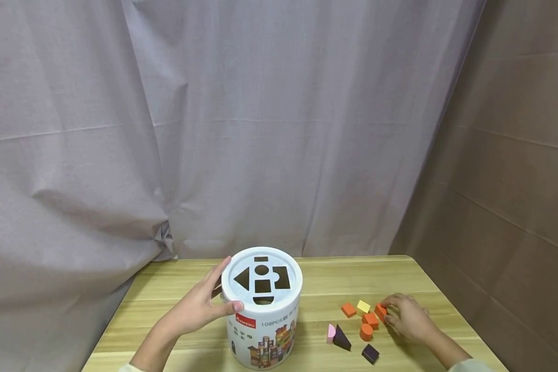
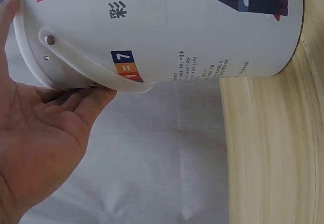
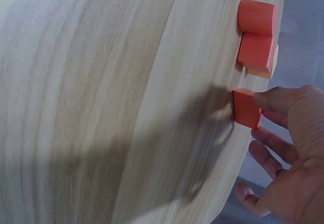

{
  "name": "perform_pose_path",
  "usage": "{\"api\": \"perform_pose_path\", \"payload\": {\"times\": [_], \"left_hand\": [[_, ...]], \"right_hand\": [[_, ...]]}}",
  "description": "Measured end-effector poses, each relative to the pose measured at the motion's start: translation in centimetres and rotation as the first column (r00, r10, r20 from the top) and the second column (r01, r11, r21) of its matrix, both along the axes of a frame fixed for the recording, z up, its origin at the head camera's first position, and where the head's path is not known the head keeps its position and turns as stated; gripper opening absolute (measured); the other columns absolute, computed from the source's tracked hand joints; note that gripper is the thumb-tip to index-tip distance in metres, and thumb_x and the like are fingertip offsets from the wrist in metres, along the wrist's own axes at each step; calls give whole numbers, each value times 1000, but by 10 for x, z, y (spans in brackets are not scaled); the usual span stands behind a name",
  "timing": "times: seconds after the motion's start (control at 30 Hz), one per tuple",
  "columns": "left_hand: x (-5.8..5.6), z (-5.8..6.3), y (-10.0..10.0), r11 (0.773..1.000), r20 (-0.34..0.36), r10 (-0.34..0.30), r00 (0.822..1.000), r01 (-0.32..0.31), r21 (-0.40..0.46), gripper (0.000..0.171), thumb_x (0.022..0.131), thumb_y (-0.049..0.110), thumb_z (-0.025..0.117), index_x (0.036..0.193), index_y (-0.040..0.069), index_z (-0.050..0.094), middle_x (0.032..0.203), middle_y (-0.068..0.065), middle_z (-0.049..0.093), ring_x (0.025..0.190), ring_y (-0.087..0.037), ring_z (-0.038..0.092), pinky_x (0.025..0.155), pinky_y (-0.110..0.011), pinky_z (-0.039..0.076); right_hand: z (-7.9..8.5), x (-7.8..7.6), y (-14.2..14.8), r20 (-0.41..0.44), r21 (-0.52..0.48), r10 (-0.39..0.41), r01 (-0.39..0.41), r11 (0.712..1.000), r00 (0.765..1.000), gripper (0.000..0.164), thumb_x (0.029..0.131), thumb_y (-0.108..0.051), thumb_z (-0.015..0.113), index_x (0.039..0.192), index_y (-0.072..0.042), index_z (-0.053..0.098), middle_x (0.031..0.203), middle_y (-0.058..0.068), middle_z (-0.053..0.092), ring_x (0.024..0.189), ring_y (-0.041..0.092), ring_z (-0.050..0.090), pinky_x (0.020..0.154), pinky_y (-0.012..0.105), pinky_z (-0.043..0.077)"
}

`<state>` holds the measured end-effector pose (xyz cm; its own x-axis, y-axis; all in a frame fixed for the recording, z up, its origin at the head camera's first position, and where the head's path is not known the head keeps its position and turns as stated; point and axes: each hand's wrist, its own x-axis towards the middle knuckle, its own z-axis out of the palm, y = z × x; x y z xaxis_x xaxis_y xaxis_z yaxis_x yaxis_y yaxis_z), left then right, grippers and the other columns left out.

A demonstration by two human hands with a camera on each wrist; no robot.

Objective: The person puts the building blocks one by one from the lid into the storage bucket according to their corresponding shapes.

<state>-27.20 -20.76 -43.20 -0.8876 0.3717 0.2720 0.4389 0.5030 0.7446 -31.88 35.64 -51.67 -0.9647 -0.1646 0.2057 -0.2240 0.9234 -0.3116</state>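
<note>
A white toy-block bucket [image 1: 262, 336] stands on the wooden table, its lid [image 1: 283, 298] cut with shaped holes. My left hand [image 1: 197, 310] grips the bucket by its upper left side, thumb at the front of the rim, other fingers reaching round the back. In the left wrist view those fingers pass partly behind the bucket, near its white handle [image 2: 91, 69]. Over on the right, my right hand [image 1: 409, 319] pinches an orange block [image 3: 246, 108] between thumb and fingers, close to the tabletop. Beside it are an orange cube [image 1: 370, 321], an orange cylinder [image 1: 366, 332] and a yellow block [image 1: 363, 307].
Another orange block [image 1: 348, 310] lies left of the yellow one. Nearer the bucket are a pink rounded block [image 1: 330, 334] and a dark triangular block [image 1: 341, 339]. A dark rectangular block [image 1: 370, 354] sits toward the front. Grey curtains [image 1: 260, 129] hang behind the table [image 1: 335, 274].
</note>
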Motion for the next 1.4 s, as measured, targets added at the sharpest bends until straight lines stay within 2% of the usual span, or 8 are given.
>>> {"api": "perform_pose_path", "payload": {"times": [0.17, 0.3, 0.4, 0.57, 0.73, 1.0, 1.13, 1.4], "left_hand": [[2, -1, 0, 1000, 14, 6, 1000, -6, -2, 122, 91, 47, 92, 179, 15, 14, 182, -26, 22, 165, -55, 29, 128, -80, 30], [2, 0, -1, 1000, 15, 4, 1000, -4, 3, 122, 91, 46, 92, 179, 15, 14, 182, -26, 22, 164, -55, 32, 128, -79, 33], [0, 1, -1, 1000, 8, 7, 1000, -7, -8, 122, 91, 48, 91, 179, 15, 14, 182, -26, 23, 164, -55, 31, 128, -79, 33], [-1, 4, -1, 1000, 1, 8, 1000, -8, -13, 122, 91, 48, 91, 179, 14, 14, 182, -25, 23, 164, -55, 31, 128, -80, 32], [-1, 5, 0, 1000, 7, 0, 1000, 0, -2, 121, 91, 48, 91, 179, 13, 15, 182, -26, 24, 165, -55, 30, 128, -78, 32], [1, 3, -1, 1000, 18, 7, 1000, -7, -12, 121, 91, 48, 91, 179, 14, 16, 182, -25, 24, 165, -55, 29, 128, -81, 30], [1, 2, 0, 1000, 19, 2, 1000, -2, 0, 120, 91, 48, 91, 179, 14, 16, 182, -24, 24, 165, -54, 28, 129, -80, 29], [0, 2, -1, 1000, 25, 2, 1000, -2, 12, 120, 91, 48, 91, 179, 15, 15, 183, -23, 23, 166, -53, 28, 130, -78, 30]], "right_hand": [[-4, 3, 0, 4, -2, -14, 14, 1000, 1000, 39, 86, -17, 93, 121, -15, 77, 128, 12, 74, 119, 42, 65, 83, 76, 53], [-4, 5, -1, -29, 8, -1, 1, 1000, 1000, 46, 84, -22, 95, 125, -14, 75, 124, 7, 74, 115, 38, 65, 79, 63, 56], [3, 6, -2, -77, -1, 19, -19, 1000, 997, 47, 83, -22, 96, 124, -11, 75, 120, 5, 75, 109, 34, 66, 76, 55, 58], [16, 9, -9, -147, -57, 64, -74, 996, 987, 46, 83, -17, 98, 122, -10, 76, 119, 3, 77, 106, 33, 69, 89, 58, 62], [28, 11, -18, -189, -76, 93, -109, 991, 977, 45, 82, -16, 98, 122, -15, 76, 117, -3, 77, 105, 26, 67, 86, 40, 59], [48, 17, -32, -238, -125, 115, -148, 981, 964, 47, 81, -14, 98, 123, -16, 77, 120, -1, 78, 106, 28, 70, 85, 40, 60], [58, 19, -39, -268, -138, 133, -175, 975, 954, 47, 81, -16, 99, 123, -18, 77, 120, -3, 79, 105, 21, 69, 85, 39, 61], [79, 19, -57, -230, -195, 144, -191, 962, 963, 49, 87, -21, 96, 131, -23, 73, 125, -5, 78, 109, 14, 65, 87, 37, 54]]}}
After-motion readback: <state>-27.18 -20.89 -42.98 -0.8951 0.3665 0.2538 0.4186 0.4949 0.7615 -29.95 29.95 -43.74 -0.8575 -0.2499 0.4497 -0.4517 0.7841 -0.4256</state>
